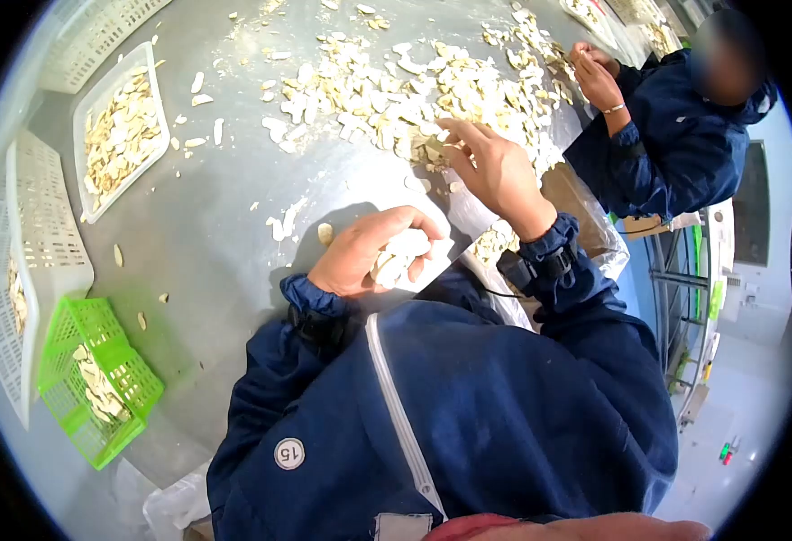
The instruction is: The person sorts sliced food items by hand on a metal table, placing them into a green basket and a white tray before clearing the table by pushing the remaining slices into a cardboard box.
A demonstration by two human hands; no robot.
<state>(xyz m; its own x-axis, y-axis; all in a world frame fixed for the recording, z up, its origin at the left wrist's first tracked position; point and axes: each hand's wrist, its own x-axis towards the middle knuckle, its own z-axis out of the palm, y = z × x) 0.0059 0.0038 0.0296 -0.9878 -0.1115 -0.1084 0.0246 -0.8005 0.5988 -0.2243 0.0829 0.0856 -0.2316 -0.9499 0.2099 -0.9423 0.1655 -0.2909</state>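
Several slices (402, 260) fill my gripping left hand (360, 252); my right hand (501, 176) is open; likely they are light, brittle, best held by edges.

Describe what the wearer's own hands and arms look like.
The left hand and right hand are bare, without gloves. Both arms wear loose navy-blue sleeves, gathered at the cuffs. A dark band circles the left sleeve near the wrist; a black buckled strap circles the right, with a thin black cable beside it.

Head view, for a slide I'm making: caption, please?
Left hand holding pale slices, right hand by the loose pile.
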